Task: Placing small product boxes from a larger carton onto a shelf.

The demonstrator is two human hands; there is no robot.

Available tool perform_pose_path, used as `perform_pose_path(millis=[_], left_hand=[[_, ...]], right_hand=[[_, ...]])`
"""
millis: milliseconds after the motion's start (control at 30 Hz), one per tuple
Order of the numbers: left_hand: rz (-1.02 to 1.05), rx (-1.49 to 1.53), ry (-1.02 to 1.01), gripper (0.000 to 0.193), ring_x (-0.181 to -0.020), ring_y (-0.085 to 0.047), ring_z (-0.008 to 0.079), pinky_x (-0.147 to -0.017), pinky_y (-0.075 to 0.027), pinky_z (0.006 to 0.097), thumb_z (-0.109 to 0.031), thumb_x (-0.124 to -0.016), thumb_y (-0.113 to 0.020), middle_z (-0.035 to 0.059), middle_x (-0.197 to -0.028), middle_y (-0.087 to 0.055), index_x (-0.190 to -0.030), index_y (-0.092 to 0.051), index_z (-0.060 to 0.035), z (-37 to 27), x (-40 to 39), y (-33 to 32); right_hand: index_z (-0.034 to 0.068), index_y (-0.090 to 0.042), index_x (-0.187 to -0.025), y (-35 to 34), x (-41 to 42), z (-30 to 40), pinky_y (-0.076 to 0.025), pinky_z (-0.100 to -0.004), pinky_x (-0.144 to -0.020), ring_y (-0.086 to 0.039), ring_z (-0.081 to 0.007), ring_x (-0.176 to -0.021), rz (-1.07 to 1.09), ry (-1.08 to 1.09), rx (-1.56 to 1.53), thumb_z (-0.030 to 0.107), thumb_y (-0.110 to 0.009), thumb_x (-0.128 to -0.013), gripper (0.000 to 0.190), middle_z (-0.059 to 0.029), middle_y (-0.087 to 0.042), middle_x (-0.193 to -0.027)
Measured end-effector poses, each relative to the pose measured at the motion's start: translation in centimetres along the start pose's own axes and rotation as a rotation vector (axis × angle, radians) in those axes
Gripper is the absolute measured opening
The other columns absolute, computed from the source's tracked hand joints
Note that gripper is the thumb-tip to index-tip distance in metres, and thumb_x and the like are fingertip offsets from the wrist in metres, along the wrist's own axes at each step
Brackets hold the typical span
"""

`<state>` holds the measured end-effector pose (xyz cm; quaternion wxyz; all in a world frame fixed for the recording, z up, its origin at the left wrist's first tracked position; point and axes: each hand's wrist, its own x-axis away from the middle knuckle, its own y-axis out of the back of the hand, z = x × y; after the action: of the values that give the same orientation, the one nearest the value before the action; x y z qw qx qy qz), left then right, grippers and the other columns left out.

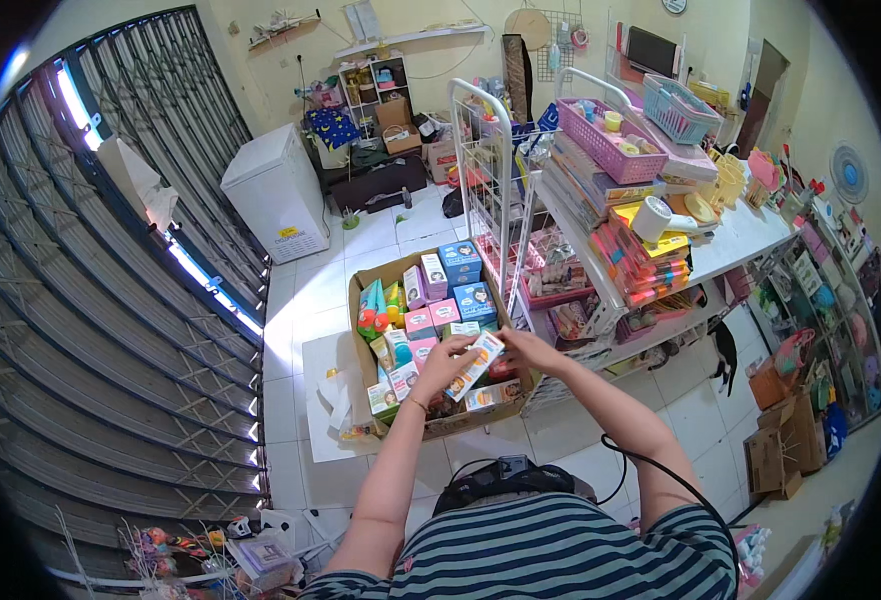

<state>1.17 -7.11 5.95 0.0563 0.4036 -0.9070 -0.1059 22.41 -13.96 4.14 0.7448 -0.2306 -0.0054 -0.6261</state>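
My left hand point(443, 369) grips a small white and orange product carton point(476, 366), tilted over a large open cardboard box point(440, 430). The fingers of my right hand point(524, 350) are at the carton's upper end; whether they grip it is unclear. Packed in the box are blue cartons point(475, 301), pink cartons point(419, 323), purple-and-white cartons point(415, 287) and green and orange pouches point(372, 307). Another white and orange carton point(494, 395) lies at the near right corner. Part of the contents is hidden under my hands.
A white board point(328, 439) lies under the cardboard box. Close on the right stands a white metal shelf rack point(598, 319) with baskets and goods. Beyond are a white chest freezer point(279, 199) and a folding metal gate point(125, 300). A black cable point(624, 457) hangs by my right arm.
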Motion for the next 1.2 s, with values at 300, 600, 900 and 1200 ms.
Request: perform_pose_path(millis=[300, 600, 900, 1200], left_hand=[[0.151, -0.062, 0.041, 0.049, -0.098, -0.058, 0.0171, -0.084, -0.046, 0.0303, -0.024, -0.073, -0.076, 0.0091, -0.108, -0.059, -0.11, -0.054, -0.0025, 2.5, 0.8, -3.6], [0.178, -0.328, 0.007, 0.046, -0.095, -0.058, 0.0264, -0.086, -0.045, 0.0341, -0.017, -0.064, -0.078, 0.0132, -0.099, -0.06, -0.101, -0.055, -0.0017, 3.3, 2.2, -2.0], [0.315, -0.492, 0.037, 0.039, -0.093, -0.061, 0.0242, -0.085, -0.046, 0.0332, -0.016, -0.07, -0.072, 0.0115, -0.101, -0.065, -0.106, -0.062, -0.0055, 4.1, 1.7, -2.4], [0.353, -0.572, 0.116, 0.042, -0.096, -0.062, 0.028, -0.086, -0.047, 0.0349, -0.018, -0.074, -0.068, 0.0148, -0.107, -0.064, -0.114, -0.061, -0.0079, 5.8, 1.7, -2.9]], right_hand=[[0.005, -0.065, -0.097, 1.5, 1.6, 0.6, -0.042, -0.0217, -0.063, -0.055, -0.0062, -0.074, -0.078, 0.009, 0.654, 0.025, -0.071, -0.08, 0.026, -0.0003, -0.063, -0.083], [0.009, -0.061, -0.087, -0.2, 1.7, -0.9, -0.044, -0.0324, -0.063, -0.06, -0.0197, -0.073, -0.145, 0.202, 1.067, 0.032, -0.073, -0.074, 0.029, -0.0064, -0.064, -0.077], [0.014, -0.065, -0.08, 0.1, 0.0, -4.1, -0.032, -0.0501, -0.084, -0.059, -0.0252, -0.09, -0.148, 0.225, 1.703, 0.031, -0.069, -0.07, 0.02, -0.0053, -0.065, -0.079], [0.016, -0.069, -0.077, -0.6, -0.1, -5.3, -0.03, -0.0457, -0.081, -0.059, -0.0212, -0.086, -0.136, 0.235, 1.9, 0.029, -0.069, -0.068, 0.016, -0.0053, -0.064, -0.071]])
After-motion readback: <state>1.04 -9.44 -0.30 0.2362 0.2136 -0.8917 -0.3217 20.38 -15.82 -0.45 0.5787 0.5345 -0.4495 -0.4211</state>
